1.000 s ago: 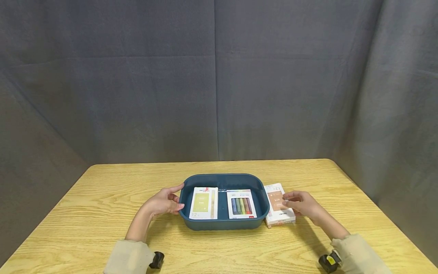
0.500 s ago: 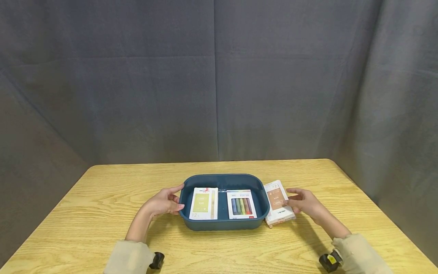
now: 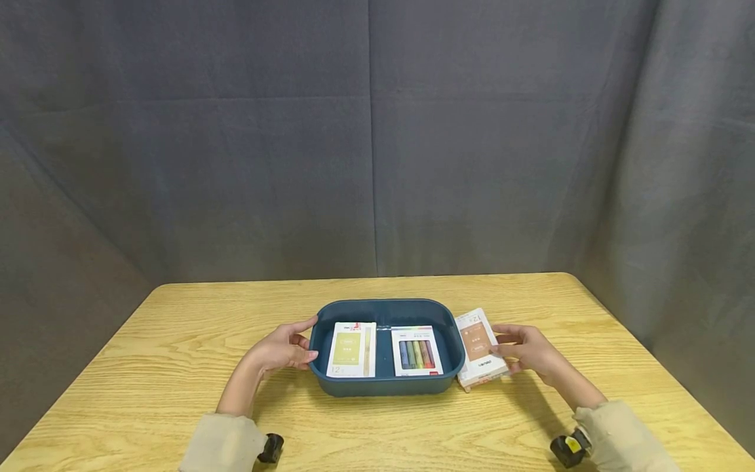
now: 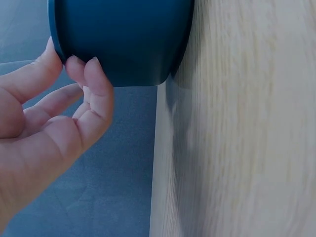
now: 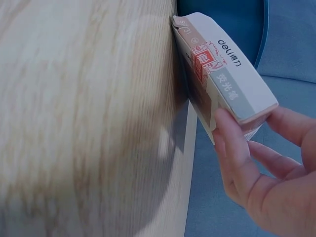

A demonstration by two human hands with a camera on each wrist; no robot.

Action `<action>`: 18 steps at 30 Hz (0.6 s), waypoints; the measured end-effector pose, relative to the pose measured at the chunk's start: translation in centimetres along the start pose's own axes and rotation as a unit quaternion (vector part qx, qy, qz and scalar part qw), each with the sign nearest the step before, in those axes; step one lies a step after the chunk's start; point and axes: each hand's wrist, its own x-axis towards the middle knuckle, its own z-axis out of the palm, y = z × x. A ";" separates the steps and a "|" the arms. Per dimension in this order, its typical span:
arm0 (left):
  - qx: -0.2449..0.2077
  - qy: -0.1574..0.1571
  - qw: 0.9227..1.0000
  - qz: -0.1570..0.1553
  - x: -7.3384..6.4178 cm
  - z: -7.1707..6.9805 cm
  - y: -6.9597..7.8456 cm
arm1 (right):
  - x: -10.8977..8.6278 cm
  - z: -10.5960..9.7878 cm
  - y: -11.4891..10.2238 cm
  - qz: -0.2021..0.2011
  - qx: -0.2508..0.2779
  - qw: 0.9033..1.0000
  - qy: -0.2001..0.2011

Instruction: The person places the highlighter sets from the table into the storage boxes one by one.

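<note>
My left hand (image 3: 287, 346) grips the left rim of a dark blue plastic bin (image 3: 386, 388); in the left wrist view, thumb and fingertips meet at the rim and outer wall (image 4: 123, 39). Inside the bin, a white box with a yellow-green panel (image 3: 348, 351) lies at the left, and a white box with a window showing coloured sticks (image 3: 416, 354) at the right. My right hand (image 3: 527, 351) holds a white-and-brown highlighter box (image 3: 479, 347) by its right side. That box leans tilted against the bin's right end, a lower corner close to the table in the right wrist view.
The wood-grain table (image 3: 377, 432) extends around the bin on all sides. Dark grey cloth (image 3: 377, 144) hangs behind and beside the table. Each wrist wears a small black device (image 3: 271, 448) below a beige sleeve (image 3: 224, 444).
The highlighter box has tipped and turned slightly, its far end moving away and up towards the bin. My right fingers have moved to its right edge. My left hand and the bin stay put.
</note>
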 end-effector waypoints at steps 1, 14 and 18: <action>0.000 0.000 1.000 -0.001 0.0 0.0 0.0 | 0.0 0.0 0.0 0.000 0.000 1.000 0.001; -0.004 0.012 1.000 -0.011 0.1 0.1 -0.1 | -0.1 0.0 -0.1 -0.002 0.001 1.000 0.007; -0.006 0.013 1.000 -0.012 0.1 0.1 -0.1 | -0.2 -0.3 -0.2 -0.001 -0.002 1.000 0.014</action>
